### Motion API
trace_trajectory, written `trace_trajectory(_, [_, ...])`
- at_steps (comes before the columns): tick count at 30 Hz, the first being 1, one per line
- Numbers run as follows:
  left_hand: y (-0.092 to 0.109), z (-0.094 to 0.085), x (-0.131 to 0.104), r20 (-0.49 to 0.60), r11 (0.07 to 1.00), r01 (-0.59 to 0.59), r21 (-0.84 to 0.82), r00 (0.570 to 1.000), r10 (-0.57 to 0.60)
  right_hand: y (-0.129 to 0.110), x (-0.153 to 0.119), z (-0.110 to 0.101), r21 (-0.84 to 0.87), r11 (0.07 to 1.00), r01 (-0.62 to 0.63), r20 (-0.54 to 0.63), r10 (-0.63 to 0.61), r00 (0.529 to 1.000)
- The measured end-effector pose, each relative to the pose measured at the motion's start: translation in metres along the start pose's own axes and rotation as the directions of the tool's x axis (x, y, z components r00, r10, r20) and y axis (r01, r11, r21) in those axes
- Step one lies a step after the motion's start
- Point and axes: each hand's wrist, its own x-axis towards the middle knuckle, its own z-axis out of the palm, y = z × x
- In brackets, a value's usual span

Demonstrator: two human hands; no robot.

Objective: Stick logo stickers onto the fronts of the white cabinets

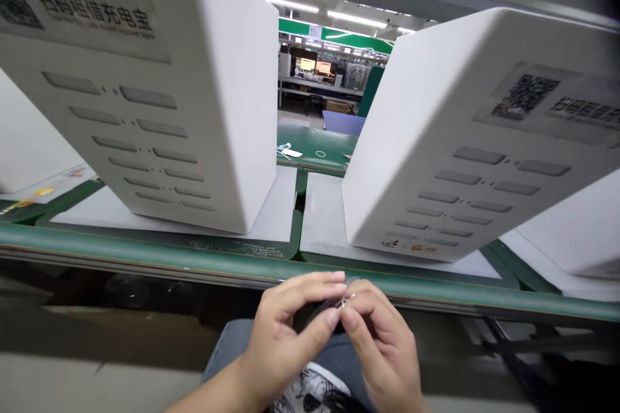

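Note:
My left hand (290, 322) and my right hand (382, 342) meet at the lower middle, just in front of the green table edge and above my lap. Their fingertips pinch a small, thin, pale piece (345, 302), too small to name. Something dark lies partly hidden between the hands. Beyond them stand two tall white cabinets with rows of slots, one at the left (145, 97) and one at the right (465, 142). Each cabinet bears a label with a printed code and rests on a white sheet. Neither hand touches a cabinet.
The green edge (145, 258) of the bench runs across in front of me. Parts of more white cabinets show at the far left (33, 135) and far right (576, 232). Through the gap, a green surface (314, 142) holds small white items; shelves and lit screens stand further back.

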Motion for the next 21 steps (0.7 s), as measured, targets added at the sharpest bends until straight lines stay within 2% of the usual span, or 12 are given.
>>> trace_trajectory(2, [-0.001, 0.004, 0.002, 0.031, 0.975, 0.146, -0.169, 0.989, -0.143, 0.002, -0.004, -0.003, -0.009, 1.0, 0.008, 0.016, -0.007, 1.0])
trace_trajectory(3, [-0.002, 0.005, 0.003, 0.057, 0.955, 0.186, -0.231, 0.982, -0.177, 0.002, -0.006, -0.004, -0.005, 1.0, 0.003, 0.018, -0.003, 1.0])
trace_trajectory(6, [0.0, 0.01, 0.004, 0.09, 0.926, 0.225, -0.303, 0.974, -0.207, 0.004, -0.01, -0.007, 0.018, 1.0, -0.02, 0.001, 0.02, 1.0])
trace_trajectory(9, [0.003, 0.012, 0.002, 0.064, 0.936, 0.222, -0.272, 0.975, -0.212, 0.005, -0.012, -0.008, 0.02, 0.999, -0.048, -0.031, 0.048, 0.998])
trace_trajectory(14, [0.005, 0.007, -0.004, -0.028, 0.975, 0.185, -0.126, 0.981, -0.19, 0.005, -0.014, -0.01, 0.012, 0.998, -0.064, -0.008, 0.064, 0.998])
trace_trajectory(19, [0.008, 0.003, -0.007, -0.088, 0.992, 0.123, 0.013, 0.989, -0.122, 0.001, -0.016, -0.008, -0.049, 0.996, -0.068, 0.009, 0.069, 0.998])
trace_trajectory(21, [0.01, 0.003, -0.008, -0.104, 0.995, 0.054, 0.08, 0.994, -0.045, -0.001, -0.015, -0.007, -0.063, 0.995, -0.074, 0.027, 0.076, 0.997])
